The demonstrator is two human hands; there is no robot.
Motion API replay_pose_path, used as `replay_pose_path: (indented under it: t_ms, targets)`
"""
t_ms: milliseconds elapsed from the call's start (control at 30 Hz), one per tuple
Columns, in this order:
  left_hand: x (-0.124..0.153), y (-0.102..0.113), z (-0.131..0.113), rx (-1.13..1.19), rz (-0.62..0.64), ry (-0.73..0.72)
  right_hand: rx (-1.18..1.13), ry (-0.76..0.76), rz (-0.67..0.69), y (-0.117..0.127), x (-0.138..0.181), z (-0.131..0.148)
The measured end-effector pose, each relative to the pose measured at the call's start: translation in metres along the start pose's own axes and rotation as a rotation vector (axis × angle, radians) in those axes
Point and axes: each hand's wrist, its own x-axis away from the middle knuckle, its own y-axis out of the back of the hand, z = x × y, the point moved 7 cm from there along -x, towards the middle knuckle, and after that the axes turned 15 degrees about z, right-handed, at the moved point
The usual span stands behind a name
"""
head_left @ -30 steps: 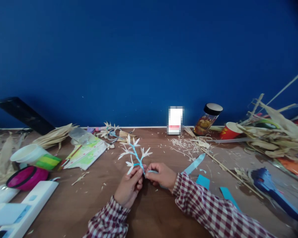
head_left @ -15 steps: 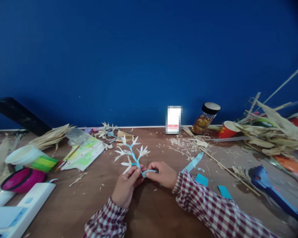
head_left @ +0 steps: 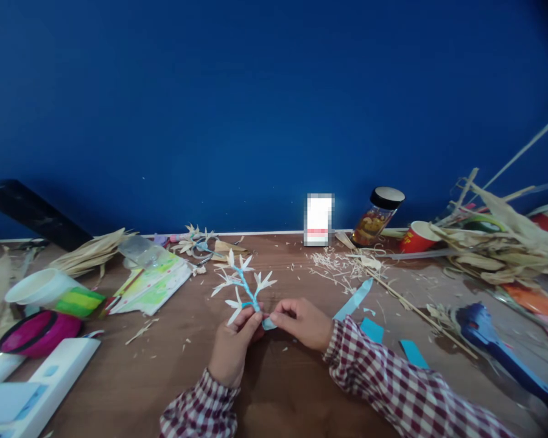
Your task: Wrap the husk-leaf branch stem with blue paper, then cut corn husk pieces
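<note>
A blue wall [head_left: 256, 109] fills the background, and below it runs the brown worktop [head_left: 301, 389], its bulkier things standing along the back and sides, probably so that they are out of the hands' way yet within reach. The largest of these is the heap of dry husks [head_left: 497, 255] at far right; nearer lies a blue tool [head_left: 477, 325], beyond the right sleeve. Near the wall a black-lidded jar [head_left: 374, 219] appears to lean, perhaps only from lens distortion, with a red cup [head_left: 418, 238] beside it.

At the middle, just above the worktop, the left hand [head_left: 235, 340] is narrowed to a pinch on the lower end of a blue-stemmed spray [head_left: 248, 289]. Gripping that low likely steadies the stem while leaving its pale, pointed blossoms uncrushed, tilted up and away. The right hand [head_left: 301, 322] pinches a short pale-blue strip [head_left: 269, 323] by its right end, seemingly to control it close to the stem base; whether strip and stem are joined I cannot tell. By the right cuff lie 1 longer strip [head_left: 356, 301] and 2 smaller blue pieces [head_left: 372, 330], and beyond them fine shavings [head_left: 331, 267] lie scattered
</note>
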Motion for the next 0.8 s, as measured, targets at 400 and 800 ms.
replay_pose_path:
  t_ms: [400, 800]
  targets:
    - [-0.001, 0.001, -0.001, 0.004, 0.011, -0.086, -0.075, 0.002, -0.073, -0.016, 0.004, 0.001]
    - [0.003, -0.017, 0.0, 0.181, 0.142, -0.031, -0.563, 0.12, 0.024, -0.031, -0.012, -0.01]
